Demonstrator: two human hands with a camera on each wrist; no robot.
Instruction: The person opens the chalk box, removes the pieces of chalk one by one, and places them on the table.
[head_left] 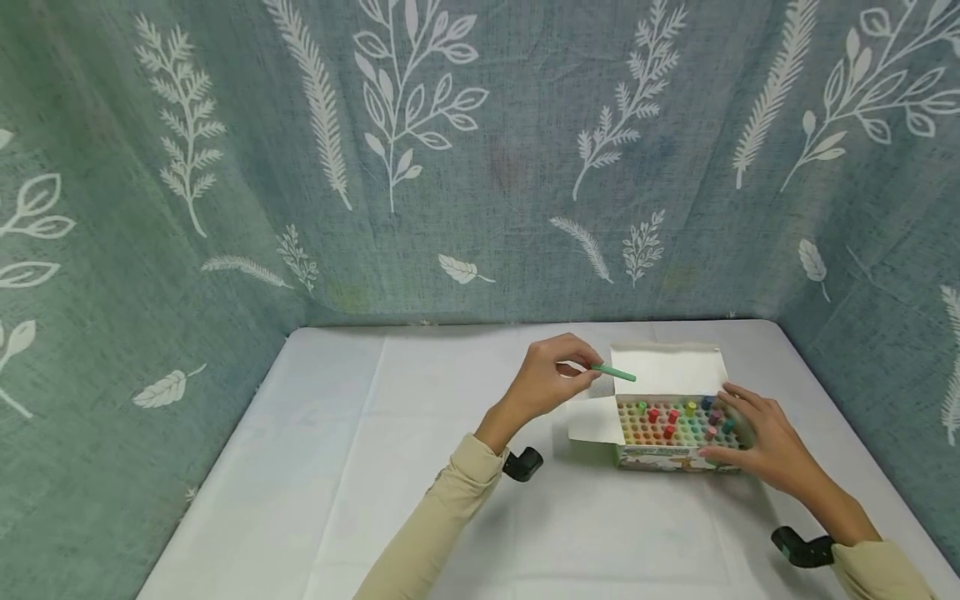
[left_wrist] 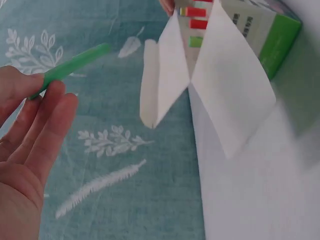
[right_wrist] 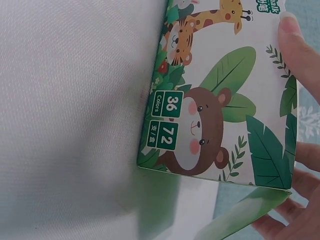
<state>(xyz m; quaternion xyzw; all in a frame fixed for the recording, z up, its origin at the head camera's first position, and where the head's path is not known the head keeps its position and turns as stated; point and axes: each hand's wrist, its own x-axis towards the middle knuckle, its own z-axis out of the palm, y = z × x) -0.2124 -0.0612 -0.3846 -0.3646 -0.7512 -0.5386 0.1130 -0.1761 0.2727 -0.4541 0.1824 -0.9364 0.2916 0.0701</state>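
My left hand (head_left: 546, 379) pinches a green chalk stick (head_left: 617, 373) between thumb and fingertips, up in the air to the left of the box's raised lid (head_left: 669, 369). In the left wrist view the chalk points away from the hand, its far end free. An open chalk box (head_left: 652, 462) stands on the table, its top a grid of holes with several coloured sticks in some of them. My right hand (head_left: 776, 442) holds the box's right end, thumb at the front top edge and fingers toward the back corner. Animal pictures cover the box front (right_wrist: 200, 125).
A white side flap (head_left: 596, 421) sticks out left of the box. White cloth covers the table (head_left: 420, 467). A green leaf-patterned curtain (head_left: 480, 167) encloses the back and sides. Each wrist wears a black camera (head_left: 522, 464).
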